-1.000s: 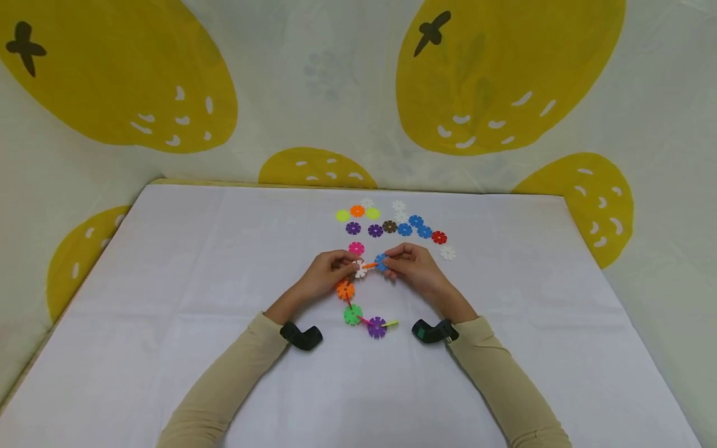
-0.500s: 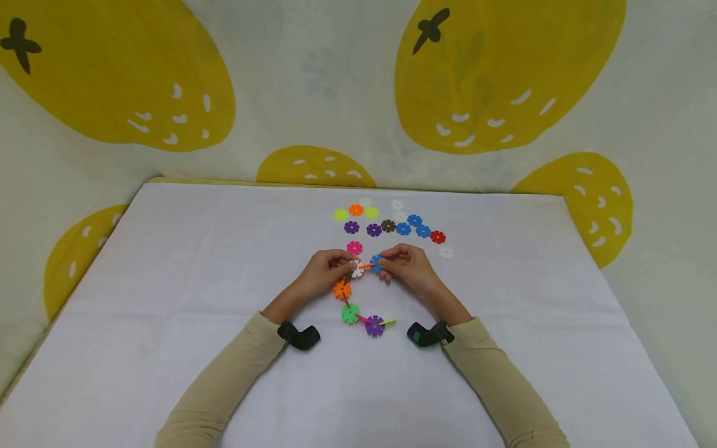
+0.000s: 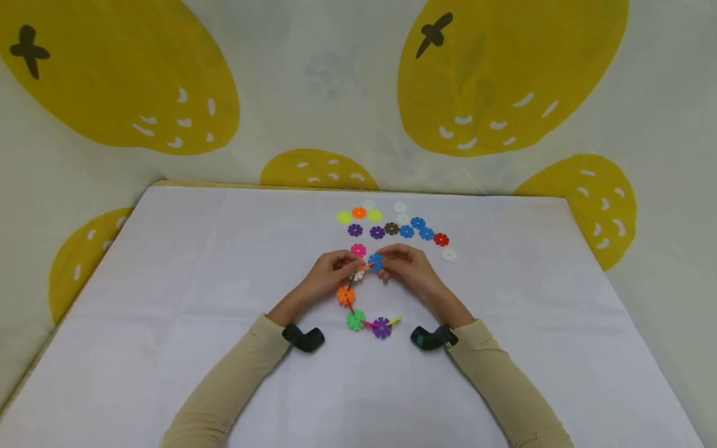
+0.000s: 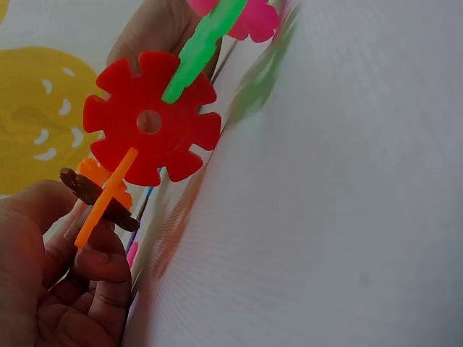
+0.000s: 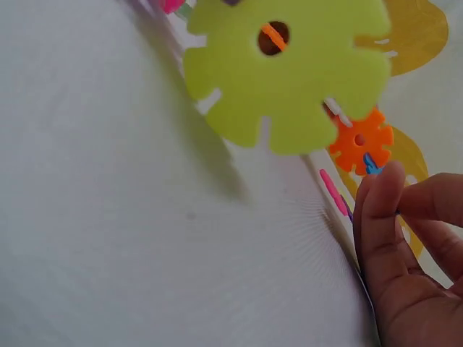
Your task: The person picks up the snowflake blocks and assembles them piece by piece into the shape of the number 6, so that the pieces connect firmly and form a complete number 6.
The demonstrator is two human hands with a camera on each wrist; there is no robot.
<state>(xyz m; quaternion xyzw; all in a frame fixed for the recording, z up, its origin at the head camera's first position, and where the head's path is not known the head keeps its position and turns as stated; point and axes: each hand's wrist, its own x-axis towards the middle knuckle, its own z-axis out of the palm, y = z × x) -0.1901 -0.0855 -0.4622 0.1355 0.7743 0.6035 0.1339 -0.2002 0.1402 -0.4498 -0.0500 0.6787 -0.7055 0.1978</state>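
Observation:
My left hand point(image 3: 330, 274) pinches a white notched disc point(image 3: 357, 275) at the upper end of a chain of slotted plastic discs. An orange disc point(image 3: 366, 266), seen edge-on, bridges the white disc and a blue disc point(image 3: 375, 262). My right hand point(image 3: 411, 266) pinches that blue disc between thumb and fingers. Whether its slot is fully engaged cannot be told. Below the left hand the chain curves down through another orange disc point(image 3: 345, 295), a green disc point(image 3: 355, 320) and a purple disc point(image 3: 382, 328), ending in a yellow-green disc point(image 3: 395, 320). A red disc point(image 4: 150, 119) and a brown disc point(image 4: 101, 200) show in the left wrist view.
Loose discs lie beyond the hands on the white-covered table point(image 3: 213, 249). Among them are a pink disc point(image 3: 358, 250), a brown disc point(image 3: 391, 228) and a red disc point(image 3: 441, 239). A patterned cloth point(image 3: 319, 93) hangs behind the table.
My right hand has brought the blue disc slightly left, closer to the white one. The white disc has tilted a little, and the chain's lower part has shifted slightly.

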